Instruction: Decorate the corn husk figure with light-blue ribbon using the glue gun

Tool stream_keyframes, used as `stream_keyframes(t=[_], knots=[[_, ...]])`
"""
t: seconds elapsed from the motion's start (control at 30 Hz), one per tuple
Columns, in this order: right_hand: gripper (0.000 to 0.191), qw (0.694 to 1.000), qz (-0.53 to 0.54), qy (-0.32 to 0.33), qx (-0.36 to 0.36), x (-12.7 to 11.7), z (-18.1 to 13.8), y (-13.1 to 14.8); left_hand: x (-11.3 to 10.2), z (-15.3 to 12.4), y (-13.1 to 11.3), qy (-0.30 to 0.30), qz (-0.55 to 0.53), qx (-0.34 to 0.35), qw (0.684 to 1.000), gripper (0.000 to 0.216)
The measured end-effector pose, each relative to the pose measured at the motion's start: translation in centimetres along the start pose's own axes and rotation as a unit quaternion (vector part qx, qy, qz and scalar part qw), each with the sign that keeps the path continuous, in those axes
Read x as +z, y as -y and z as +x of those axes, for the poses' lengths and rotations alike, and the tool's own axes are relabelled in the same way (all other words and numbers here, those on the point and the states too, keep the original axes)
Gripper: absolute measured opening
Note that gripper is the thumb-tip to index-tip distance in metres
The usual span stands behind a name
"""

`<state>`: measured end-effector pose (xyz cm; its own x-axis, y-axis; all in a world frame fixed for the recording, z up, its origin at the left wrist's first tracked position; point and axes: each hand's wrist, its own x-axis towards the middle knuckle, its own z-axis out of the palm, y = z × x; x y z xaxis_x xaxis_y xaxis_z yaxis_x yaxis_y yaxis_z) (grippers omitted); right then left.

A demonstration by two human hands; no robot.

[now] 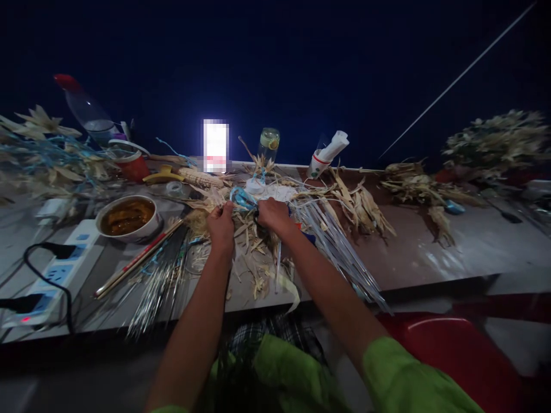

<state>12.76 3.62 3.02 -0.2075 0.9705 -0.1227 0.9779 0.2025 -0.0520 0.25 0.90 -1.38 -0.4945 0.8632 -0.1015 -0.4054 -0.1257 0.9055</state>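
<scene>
My left hand [221,226] is closed in a pinch over the middle of the table; what its fingertips hold is too small to make out. Close to its right, my right hand [273,213] is curled around a dark-handled tool [257,214], which looks like scissors and is mostly hidden by the fingers. Just beyond both hands lies a bundle of light blue string [243,198]. Cut scraps of dry corn husk [258,269] are scattered beneath them. A dried corn cob [202,178] lies behind my left hand.
To the left are a bowl of brown liquid [128,219], a power strip [60,275] with plugs, and thin metal wires [155,287]. Pale thin rods [340,246] and husks [365,206] lie right. A jar [269,142] and a paper cup [318,163] stand behind.
</scene>
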Motion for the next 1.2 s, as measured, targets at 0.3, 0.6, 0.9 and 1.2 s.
stream_keyframes(t=[0.3,0.6,0.9,1.2], knots=[[0.032,0.910,0.409,-0.047,0.040,-1.0,-0.5,-3.1,0.0,-0.2,-0.2,0.003,0.005,0.000,1.000,0.030],[0.031,0.620,0.783,0.042,-0.019,-1.3,-2.5,-3.4,0.3,-0.5,-0.4,-0.002,0.004,-0.016,1.000,0.032],[0.044,0.655,0.754,0.041,-0.033,1.8,-6.6,0.2,0.3,-0.4,-0.6,-0.017,-0.045,0.003,0.999,0.041],[0.043,0.678,0.733,0.052,0.001,4.1,-6.5,1.2,0.1,0.6,-0.2,-0.073,-0.017,0.033,0.997,0.034]])
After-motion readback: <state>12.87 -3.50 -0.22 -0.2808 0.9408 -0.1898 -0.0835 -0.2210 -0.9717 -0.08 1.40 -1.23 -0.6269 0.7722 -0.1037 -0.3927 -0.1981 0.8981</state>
